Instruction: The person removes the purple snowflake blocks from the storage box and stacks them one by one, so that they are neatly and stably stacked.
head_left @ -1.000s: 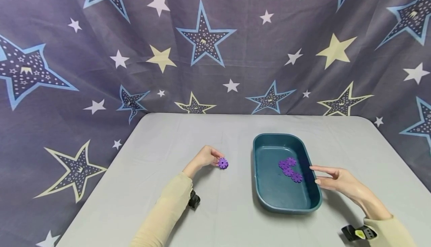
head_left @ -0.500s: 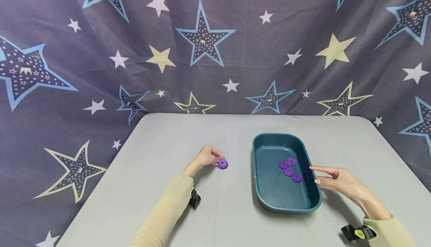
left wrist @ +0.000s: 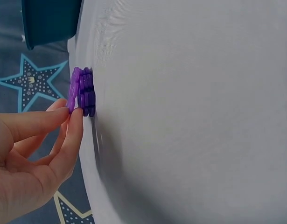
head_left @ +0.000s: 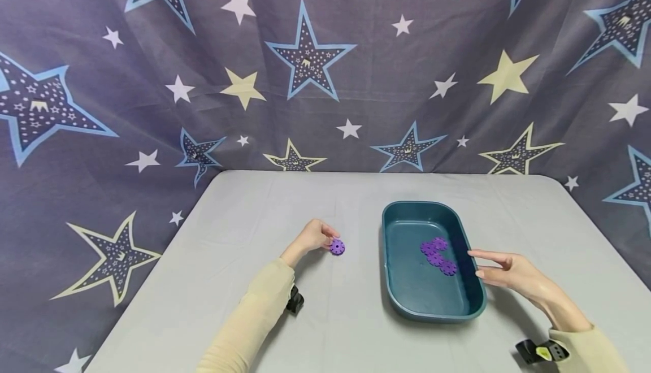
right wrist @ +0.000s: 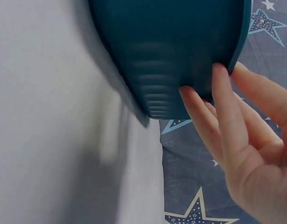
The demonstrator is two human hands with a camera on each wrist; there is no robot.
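The left hand (head_left: 315, 235) pinches a purple, flat, notched, plastic-looking disc (left wrist: 74, 91) between thumb and fingertips. This disc sits at the top of a small stack of darker-looking purple notched discs (left wrist: 87, 93) on the light grey cloth-covered counter (head_left: 351, 328). It is tilted, the edge by the fingers standing apart from the stack and the opposite edge close against it; whether they touch there is hard to tell. How many discs the stack holds cannot be counted.

Well to the right stands a dark teal, rounded rectangular tray (head_left: 422, 302) with raised walls. Several more purple notched discs (head_left: 435, 259) lie bunched on its floor, toward its right wall. The right hand (head_left: 516, 274) has its fingers extended, their tips resting against that wall from outside, near the rim.

Both arms wear cream sleeves (head_left: 254, 316). Behind the counter hangs a grey-purple fabric backdrop (head_left: 366, 90) printed with white, yellow and blue-edged stars.
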